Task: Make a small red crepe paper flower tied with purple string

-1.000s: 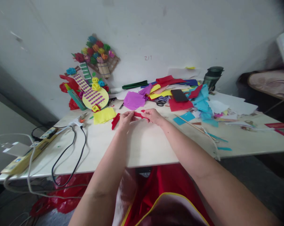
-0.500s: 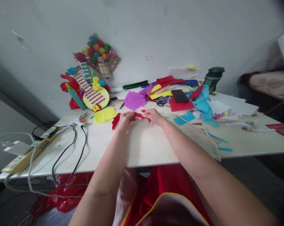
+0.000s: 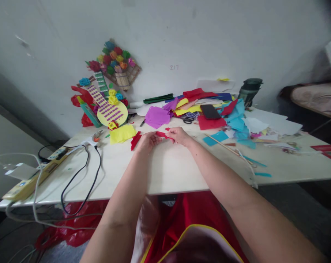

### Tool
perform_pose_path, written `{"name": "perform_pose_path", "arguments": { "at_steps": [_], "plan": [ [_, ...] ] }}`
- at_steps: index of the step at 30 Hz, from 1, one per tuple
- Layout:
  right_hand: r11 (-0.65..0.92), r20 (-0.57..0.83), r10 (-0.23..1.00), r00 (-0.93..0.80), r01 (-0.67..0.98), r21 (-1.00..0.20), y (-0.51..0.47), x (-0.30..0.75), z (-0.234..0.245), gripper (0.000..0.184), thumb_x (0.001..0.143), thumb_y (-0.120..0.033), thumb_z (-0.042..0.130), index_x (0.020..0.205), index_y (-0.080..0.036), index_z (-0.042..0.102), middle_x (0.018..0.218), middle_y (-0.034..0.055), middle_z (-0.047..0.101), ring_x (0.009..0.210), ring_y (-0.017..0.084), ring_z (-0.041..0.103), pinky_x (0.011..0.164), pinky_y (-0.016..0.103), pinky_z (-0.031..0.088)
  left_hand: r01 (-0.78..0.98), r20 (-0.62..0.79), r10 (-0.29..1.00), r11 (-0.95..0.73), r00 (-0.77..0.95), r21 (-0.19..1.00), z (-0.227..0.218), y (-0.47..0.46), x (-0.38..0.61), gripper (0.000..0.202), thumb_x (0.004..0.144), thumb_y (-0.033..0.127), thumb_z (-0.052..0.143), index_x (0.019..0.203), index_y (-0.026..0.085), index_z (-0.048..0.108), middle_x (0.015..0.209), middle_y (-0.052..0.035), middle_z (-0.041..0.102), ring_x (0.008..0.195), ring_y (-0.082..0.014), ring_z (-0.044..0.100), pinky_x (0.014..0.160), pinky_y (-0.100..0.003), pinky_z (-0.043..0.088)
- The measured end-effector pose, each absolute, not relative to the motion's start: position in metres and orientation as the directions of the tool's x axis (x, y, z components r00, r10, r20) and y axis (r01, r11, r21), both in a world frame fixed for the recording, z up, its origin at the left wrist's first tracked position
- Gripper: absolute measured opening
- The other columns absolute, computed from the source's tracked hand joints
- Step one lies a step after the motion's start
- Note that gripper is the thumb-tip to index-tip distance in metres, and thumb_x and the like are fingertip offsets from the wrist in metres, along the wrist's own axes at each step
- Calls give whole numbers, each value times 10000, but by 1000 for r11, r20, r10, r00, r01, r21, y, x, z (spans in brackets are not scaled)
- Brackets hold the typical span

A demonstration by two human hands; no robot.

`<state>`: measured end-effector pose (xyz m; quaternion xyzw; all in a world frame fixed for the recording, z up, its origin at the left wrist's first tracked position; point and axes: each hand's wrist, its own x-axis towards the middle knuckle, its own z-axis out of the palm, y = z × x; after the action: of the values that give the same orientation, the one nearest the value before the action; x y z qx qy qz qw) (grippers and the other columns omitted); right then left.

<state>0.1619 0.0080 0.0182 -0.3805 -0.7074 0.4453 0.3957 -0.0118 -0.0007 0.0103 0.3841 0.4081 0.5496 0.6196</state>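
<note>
Step in hand: apparently shaping or smoothing a narrow red paper strip [image 3: 161, 134], on the person's side of the flat purple paper sheet [image 3: 157, 117].
Right hand [image 3: 180, 135]: pinches the strip's right end.
Left hand [image 3: 149, 141]: fingers half-curled at its left end; cannot tell whether they grip.
Next move: probably calls for light, even fingertip pressure.
Folded red paper piece [image 3: 135, 141]: creased, left of the purple sheet, nearer the person.
Yellow rectangular paper sheet [image 3: 123, 134]: soft-looking, also left.
</note>
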Motion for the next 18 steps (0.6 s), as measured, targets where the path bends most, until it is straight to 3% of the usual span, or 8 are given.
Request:
{"name": "perform_pose_path", "arguments": {
  "at_steps": [8, 14, 18],
  "plan": [
    [323, 223, 894, -390, 213, -922, 8, 161, 18, 223, 756, -265, 538, 572, -146, 502, 375, -57, 463, 307, 33, 325, 332, 167, 233, -338, -37, 999, 44, 27, 940, 11, -1, -11, 225, 703, 338, 587, 604, 142, 541, 553, -54, 604, 579, -179, 627, 647, -330, 511],
    [342, 230, 889, -395, 242, -908, 8, 161, 17, 234, 757, -260, 535, 554, -155, 486, 375, -56, 467, 308, 44, 329, 339, 181, 245, -297, -12, 1000, 12, 1, 955, 10, -2, -10, 179, 641, 264, 666, 652, 100, 594, 564, -68, 630, 511, -147, 593, 573, -290, 493],
    [341, 224, 889, -398, 252, -906, 7, 161, 18, 226, 756, -259, 533, 560, -150, 502, 371, -57, 461, 304, 44, 318, 342, 184, 239, -245, 7, 1000, -4, 11, 970, 9, -3, -13, 194, 637, 299, 673, 654, 117, 606, 545, -47, 618, 511, -136, 580, 561, -273, 476]
  ]
}}
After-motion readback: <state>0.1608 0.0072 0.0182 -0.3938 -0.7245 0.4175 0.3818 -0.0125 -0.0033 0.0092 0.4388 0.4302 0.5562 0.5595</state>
